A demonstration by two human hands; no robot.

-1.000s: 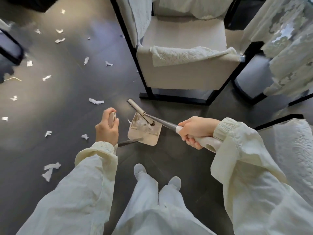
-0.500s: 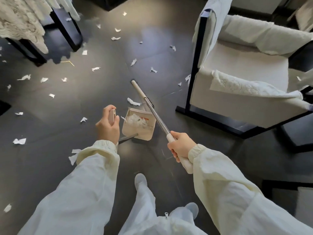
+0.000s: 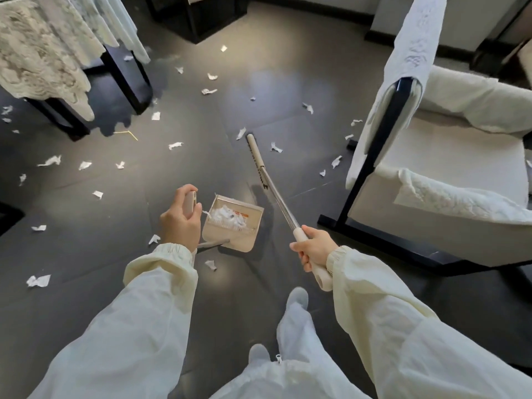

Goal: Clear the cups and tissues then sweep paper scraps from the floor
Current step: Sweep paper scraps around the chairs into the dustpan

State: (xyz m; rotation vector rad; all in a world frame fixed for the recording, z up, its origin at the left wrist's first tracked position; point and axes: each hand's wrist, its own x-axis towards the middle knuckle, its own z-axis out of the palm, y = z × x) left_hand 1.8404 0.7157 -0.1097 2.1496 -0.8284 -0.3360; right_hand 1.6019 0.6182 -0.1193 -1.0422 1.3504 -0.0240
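The sweeping half of the job is in hand. Paper scraps (image 3: 175, 145) are scattered widely over the dark floor (image 3: 86, 254): several toward the cloth-draped surface (image 3: 43, 53) at the far left, a cluster beside the armchair (image 3: 449, 156) on the right, and a few close to the person's feet. A heap of collected scraps (image 3: 227, 216) already sits in the beige dustpan (image 3: 239, 243), which is just in front of the person, its open mouth facing away from them.

The left hand (image 3: 180, 223) is wrapped round the top grip of the dustpan's long handle (image 3: 190, 204), thumb up. The right hand (image 3: 315, 250) is clenched round the pale grip of the broom (image 3: 277, 200), whose metal shaft runs forward and to the left. The broom head lies beyond the pan with loose scraps on either side of it. Whether the bristles are touching the floor cannot be told.

No cups or tissues show in this view, so that part looks either finished or out of sight. Much of the floor is uncleared, so the sweep seems well short of done.

The next move probably calls for setting the pan's lip flat on the floor, then drawing the broom head back in short strokes so the nearest scraps slide into the mouth. The pieces against the armchair's black frame would need the head angled in close. Light paper may flutter off under a fast stroke.
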